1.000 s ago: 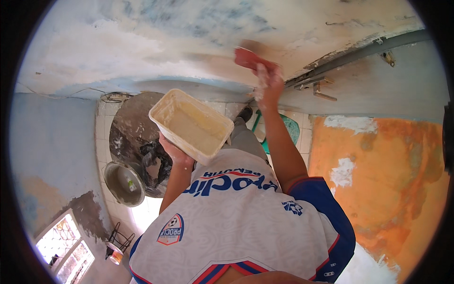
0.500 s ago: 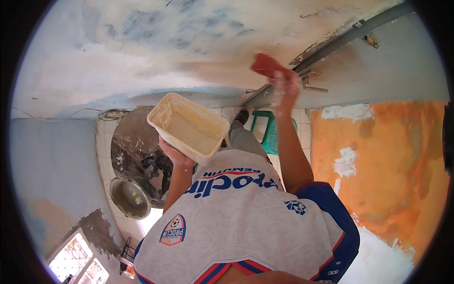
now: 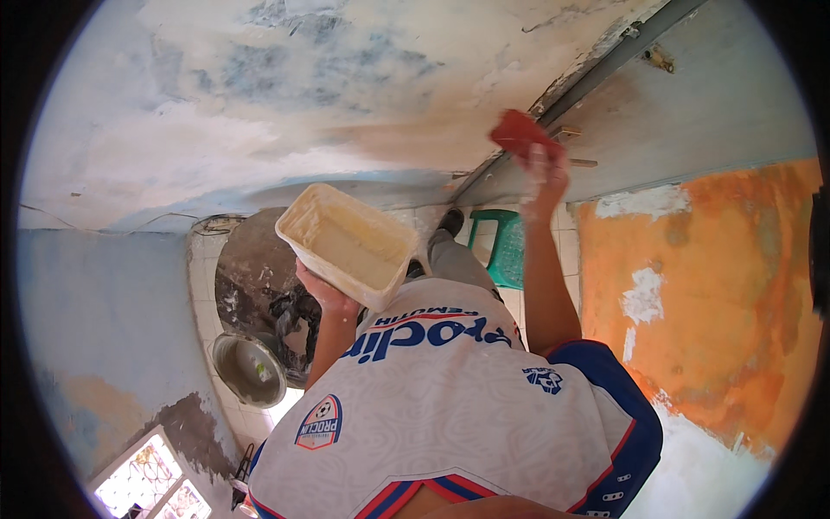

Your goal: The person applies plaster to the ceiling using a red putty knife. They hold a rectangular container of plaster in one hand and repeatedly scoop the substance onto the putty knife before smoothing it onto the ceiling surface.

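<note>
the left hand (image 3: pixel 327 290) held a cream rectangular plastic tub (image 3: pixel 333 273) at its lower left side; the fingers gripped it from beneath and were mostly hidden, so their exact spread could not be told. off-white paste (image 3: pixel 353 251) lay inside, and smears coated the tub's inner walls. the right hand (image 3: pixel 546 171), smudged with white, had its fingers closed around a red putty scraper (image 3: pixel 522 131). the scraper stuck out past those fingers, up and to the left of them, near the patchy wall (image 3: pixel 259 130) and the grey strip (image 3: pixel 596 76); it was blurred, and whether its edge touched could not be told. the tub was well apart from it, lower left. a green plastic chair (image 3: pixel 510 253) stood on the floor beyond the right forearm (image 3: pixel 550 285).
</note>
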`<action>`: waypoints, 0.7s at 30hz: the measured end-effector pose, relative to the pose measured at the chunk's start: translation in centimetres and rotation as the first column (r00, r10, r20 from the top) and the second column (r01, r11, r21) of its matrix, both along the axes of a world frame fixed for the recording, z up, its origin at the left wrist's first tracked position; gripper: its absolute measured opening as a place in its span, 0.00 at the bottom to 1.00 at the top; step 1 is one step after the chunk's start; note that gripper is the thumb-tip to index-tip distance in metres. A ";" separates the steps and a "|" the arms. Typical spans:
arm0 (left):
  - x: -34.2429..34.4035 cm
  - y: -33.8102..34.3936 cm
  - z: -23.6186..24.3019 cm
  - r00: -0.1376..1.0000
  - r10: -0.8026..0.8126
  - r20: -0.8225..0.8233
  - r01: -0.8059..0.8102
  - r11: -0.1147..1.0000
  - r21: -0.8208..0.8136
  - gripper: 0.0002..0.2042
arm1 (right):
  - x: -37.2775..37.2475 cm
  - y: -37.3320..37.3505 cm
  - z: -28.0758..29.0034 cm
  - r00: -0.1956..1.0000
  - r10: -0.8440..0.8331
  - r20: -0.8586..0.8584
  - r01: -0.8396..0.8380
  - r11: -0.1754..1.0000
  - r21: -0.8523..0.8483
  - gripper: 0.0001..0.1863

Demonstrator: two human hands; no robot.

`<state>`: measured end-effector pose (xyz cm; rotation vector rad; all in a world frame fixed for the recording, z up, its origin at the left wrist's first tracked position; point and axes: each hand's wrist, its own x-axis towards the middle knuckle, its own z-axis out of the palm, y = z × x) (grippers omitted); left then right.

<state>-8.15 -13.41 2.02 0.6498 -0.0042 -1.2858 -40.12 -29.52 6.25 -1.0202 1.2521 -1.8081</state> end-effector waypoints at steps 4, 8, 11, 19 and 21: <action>-0.3 -0.2 0.9 1.000 0.023 0.018 -0.023 1.000 0.017 0.29 | 10.4 -0.5 1.7 0.949 0.274 -0.157 -0.259 0.960 0.108 0.12; -0.5 0.1 1.8 0.996 0.012 0.090 -0.010 1.000 -0.028 0.30 | 12.7 -4.0 -1.7 0.962 0.269 0.036 -0.271 0.962 0.042 0.12; -0.2 1.2 1.4 0.992 0.058 0.114 -0.056 0.998 -0.024 0.30 | 8.5 -3.7 -0.8 0.991 0.135 -0.012 -0.131 0.977 0.170 0.12; -0.2 2.0 1.2 0.993 0.086 0.078 -0.094 0.990 0.103 0.32 | 5.2 -1.4 0.0 0.975 0.184 0.123 -0.179 0.983 -0.047 0.14; -0.2 1.9 1.0 0.997 0.064 0.051 -0.067 0.996 0.062 0.31 | 9.7 -1.5 1.1 0.963 0.252 -0.096 -0.246 0.967 0.073 0.15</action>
